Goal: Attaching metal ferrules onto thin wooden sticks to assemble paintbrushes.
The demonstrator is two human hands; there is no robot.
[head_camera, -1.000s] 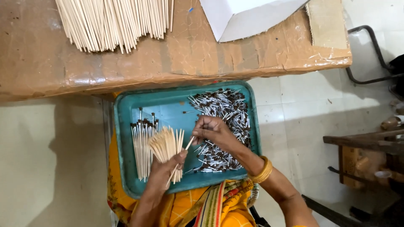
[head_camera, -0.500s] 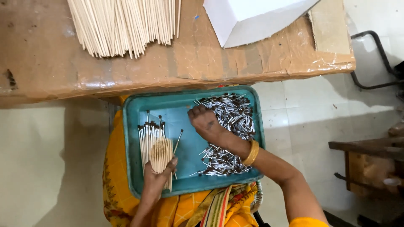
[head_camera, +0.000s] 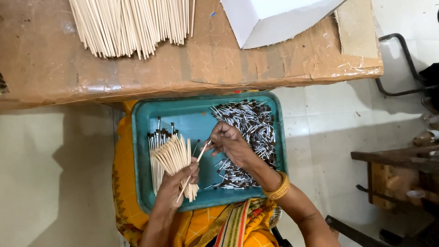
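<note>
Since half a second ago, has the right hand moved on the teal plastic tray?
Yes. The right hand left the pile of small metal caps and moved toward the tray's middle, nearer the left hand.

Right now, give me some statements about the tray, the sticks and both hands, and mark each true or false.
1. The left hand holds a bundle of bare sticks. True.
2. The teal tray rests on the cardboard-covered table. False: it lies on the person's lap, below the table edge.
3. The right hand pinches one stick. True.
4. The small metal pieces fill the tray's left side. False: they are heaped on its right side.
</note>
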